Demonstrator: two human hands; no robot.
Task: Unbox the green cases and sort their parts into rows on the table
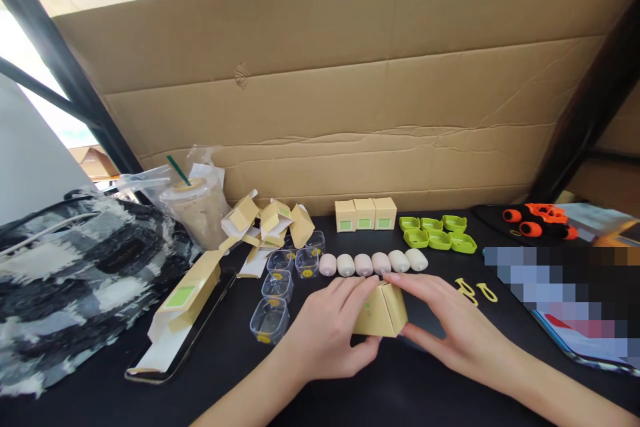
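Both hands, left hand (327, 330) and right hand (453, 327), pinch the small box (381, 310) with fingers; squeezing hard could crush its flaps.

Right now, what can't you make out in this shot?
- Small tan box, head view: the left hand and right hand cover its sides; contents unseen.
- Area right of the yellow clips: pixelated blur.
- Green labels on three closed boxes: print too small.
- Iced drink cup: wrapped in plastic.

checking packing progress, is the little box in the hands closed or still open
Still open: the small tan box shows top flaps raised in a peak, with the left hand and right hand pressing them.
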